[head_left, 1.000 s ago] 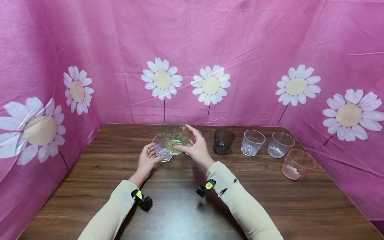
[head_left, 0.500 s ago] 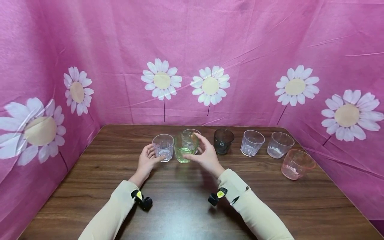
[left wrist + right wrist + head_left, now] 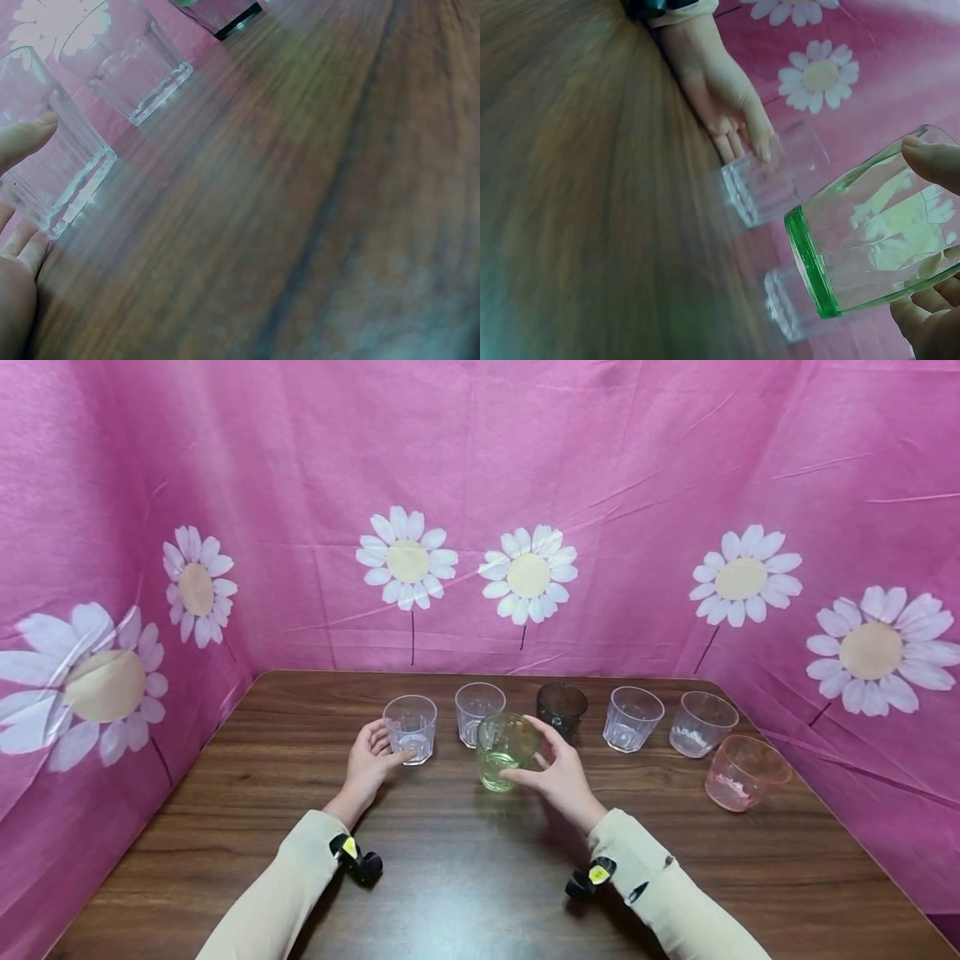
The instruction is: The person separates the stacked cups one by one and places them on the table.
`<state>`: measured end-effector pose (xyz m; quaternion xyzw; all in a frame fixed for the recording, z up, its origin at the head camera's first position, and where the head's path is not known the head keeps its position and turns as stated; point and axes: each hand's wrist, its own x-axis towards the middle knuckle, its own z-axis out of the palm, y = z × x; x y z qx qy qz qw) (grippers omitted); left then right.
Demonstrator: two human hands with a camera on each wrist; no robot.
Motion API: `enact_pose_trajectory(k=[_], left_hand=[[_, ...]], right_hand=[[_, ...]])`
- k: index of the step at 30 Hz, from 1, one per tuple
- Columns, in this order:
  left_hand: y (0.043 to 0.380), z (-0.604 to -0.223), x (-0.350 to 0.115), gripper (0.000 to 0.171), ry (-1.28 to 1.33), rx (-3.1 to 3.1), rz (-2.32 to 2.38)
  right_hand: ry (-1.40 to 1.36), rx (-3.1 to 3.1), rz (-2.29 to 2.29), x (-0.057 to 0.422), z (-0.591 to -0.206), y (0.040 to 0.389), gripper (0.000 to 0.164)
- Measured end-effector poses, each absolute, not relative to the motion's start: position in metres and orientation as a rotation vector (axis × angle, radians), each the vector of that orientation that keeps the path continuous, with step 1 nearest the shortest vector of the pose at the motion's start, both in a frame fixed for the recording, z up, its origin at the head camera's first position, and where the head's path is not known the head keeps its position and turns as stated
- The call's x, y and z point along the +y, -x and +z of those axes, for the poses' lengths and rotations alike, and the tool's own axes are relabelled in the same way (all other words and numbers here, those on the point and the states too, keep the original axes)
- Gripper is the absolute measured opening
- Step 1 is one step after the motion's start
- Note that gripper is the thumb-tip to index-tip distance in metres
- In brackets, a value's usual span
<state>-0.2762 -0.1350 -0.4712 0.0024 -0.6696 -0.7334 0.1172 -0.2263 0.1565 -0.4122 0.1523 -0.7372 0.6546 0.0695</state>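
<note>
My left hand [image 3: 369,767] holds a clear faceted glass [image 3: 409,727] that stands upright on the table, its thumb against the near side. In the left wrist view that glass [image 3: 75,169] rests on its thick base, thumb across its wall. Between the thumb and fingers of my right hand [image 3: 561,775] is a green glass [image 3: 501,753], lifted off the tabletop. The right wrist view shows the green glass [image 3: 862,240] with its thick base toward the wood. Just behind it in the head view stands a second clear glass [image 3: 478,710].
Further right along the back of the wooden table [image 3: 450,877] stand a dark smoky glass [image 3: 561,706], a clear glass [image 3: 632,722] and another clear one [image 3: 697,727]. A pink glass [image 3: 738,777] is nearer the right edge. Pink flowered cloth [image 3: 630,485] hangs behind.
My right hand has carried the green glass rightward and nearer me, away from the left clear glass, uncovering the second clear glass. The left hand has stayed on its glass.
</note>
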Motion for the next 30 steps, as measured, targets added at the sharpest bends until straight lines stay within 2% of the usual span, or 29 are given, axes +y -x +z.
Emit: enact_pose_trajectory(k=[30], left_hand=[[0.278, -0.472, -0.135, 0.069, -0.006, -1.941, -2.157]], right_hand=[[-0.101, -2.199, 1.866, 0.263, -0.419, 0.193, 0.086]])
